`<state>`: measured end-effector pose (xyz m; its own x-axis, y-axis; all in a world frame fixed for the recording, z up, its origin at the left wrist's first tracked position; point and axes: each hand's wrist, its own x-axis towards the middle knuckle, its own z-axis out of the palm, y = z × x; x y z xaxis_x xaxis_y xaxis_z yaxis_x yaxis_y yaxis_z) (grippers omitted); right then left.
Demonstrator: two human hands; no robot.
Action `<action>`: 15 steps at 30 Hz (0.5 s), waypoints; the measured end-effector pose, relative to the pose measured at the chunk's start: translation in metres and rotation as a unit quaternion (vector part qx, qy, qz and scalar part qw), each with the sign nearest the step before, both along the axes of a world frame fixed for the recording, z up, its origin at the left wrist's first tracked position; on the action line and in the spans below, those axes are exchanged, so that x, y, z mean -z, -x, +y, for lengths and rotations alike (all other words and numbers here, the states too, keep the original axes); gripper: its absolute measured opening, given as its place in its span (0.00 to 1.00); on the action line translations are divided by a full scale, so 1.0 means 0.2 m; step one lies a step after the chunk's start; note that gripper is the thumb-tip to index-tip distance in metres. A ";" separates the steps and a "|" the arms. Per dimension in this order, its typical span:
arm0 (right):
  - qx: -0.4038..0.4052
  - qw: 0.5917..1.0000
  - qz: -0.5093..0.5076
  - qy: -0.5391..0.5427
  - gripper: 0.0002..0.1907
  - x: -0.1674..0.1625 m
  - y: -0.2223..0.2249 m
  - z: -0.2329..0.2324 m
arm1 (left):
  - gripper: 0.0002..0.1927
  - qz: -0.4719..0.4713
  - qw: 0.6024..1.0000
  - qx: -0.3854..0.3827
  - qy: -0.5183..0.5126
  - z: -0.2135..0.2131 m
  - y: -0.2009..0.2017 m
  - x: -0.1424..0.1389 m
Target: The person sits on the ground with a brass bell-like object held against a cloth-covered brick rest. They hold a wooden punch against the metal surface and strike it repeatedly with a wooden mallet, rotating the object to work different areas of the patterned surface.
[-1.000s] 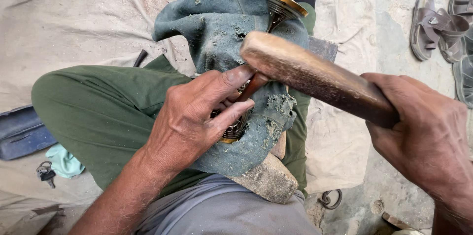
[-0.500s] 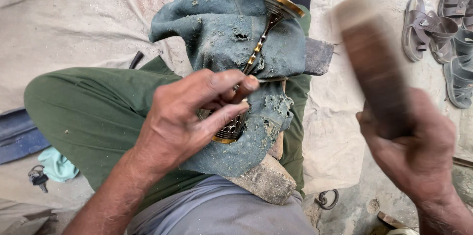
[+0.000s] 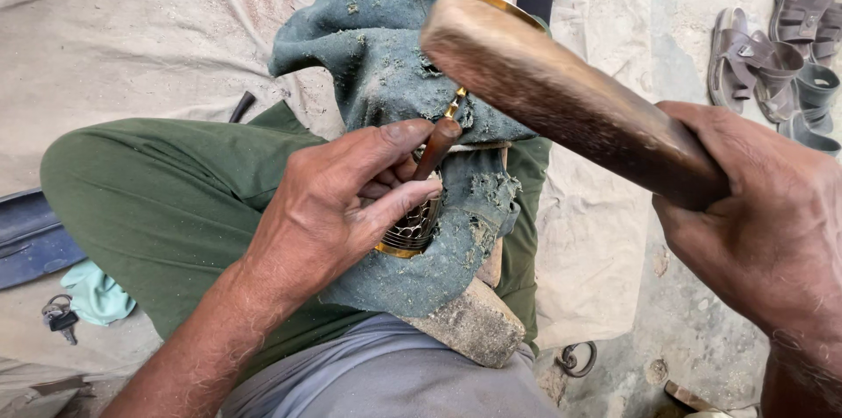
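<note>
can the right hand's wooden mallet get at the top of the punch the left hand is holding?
Probably yes. The right hand holds the wooden mallet raised beside the punch, with nothing between them. The left hand grips lower down, leaving the punch's top bare.

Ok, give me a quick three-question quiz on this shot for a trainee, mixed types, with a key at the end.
1. True or false: the right hand grips a wooden mallet.
2. What does the left hand hold against the brass piece? A) a thin punch B) a paintbrush C) a key
3. What lies on the ground at the far right, near the top?

Key
1. True.
2. A, a thin punch, pinched between thumb and fingers.
3. Sandals.
</note>
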<state>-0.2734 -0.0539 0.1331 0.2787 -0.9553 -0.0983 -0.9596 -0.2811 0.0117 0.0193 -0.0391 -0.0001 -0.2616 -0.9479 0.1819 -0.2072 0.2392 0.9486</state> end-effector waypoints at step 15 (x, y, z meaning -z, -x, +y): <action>-0.030 0.995 0.062 -0.070 0.15 0.03 -0.12 -0.10 | 0.27 -0.007 1.000 0.017 0.004 -0.03 -0.01 0.00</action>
<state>-0.2503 -0.0742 0.1276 0.3122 -0.9117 -0.2672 -0.9347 -0.3451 0.0853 0.0223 -0.0449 -0.0002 -0.2968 -0.9368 0.1855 -0.2124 0.2541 0.9436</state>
